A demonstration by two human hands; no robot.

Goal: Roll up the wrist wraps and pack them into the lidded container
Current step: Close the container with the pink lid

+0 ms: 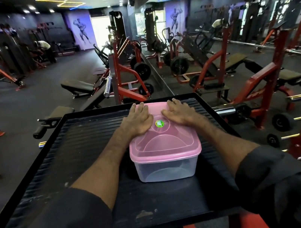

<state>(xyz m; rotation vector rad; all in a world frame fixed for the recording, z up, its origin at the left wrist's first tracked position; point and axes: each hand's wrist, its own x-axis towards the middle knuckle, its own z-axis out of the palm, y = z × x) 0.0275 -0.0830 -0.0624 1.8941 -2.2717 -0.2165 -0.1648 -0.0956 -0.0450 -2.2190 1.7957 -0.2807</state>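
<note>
Head view: left hand (137, 121), right hand (179, 113) flat, fingers straight, pressing pink lid (164, 141) on container (166, 168).

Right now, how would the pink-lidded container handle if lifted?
Probably light: the container shows little through its clear wall. Thin plastic likely flexes under a squeeze. Its flat base on the ribbed platform makes rolling or tipping unlikely.

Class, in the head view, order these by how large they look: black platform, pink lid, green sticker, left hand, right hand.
1. black platform
2. pink lid
3. left hand and right hand: they look alike, so they are not ranked against each other
4. green sticker
</note>
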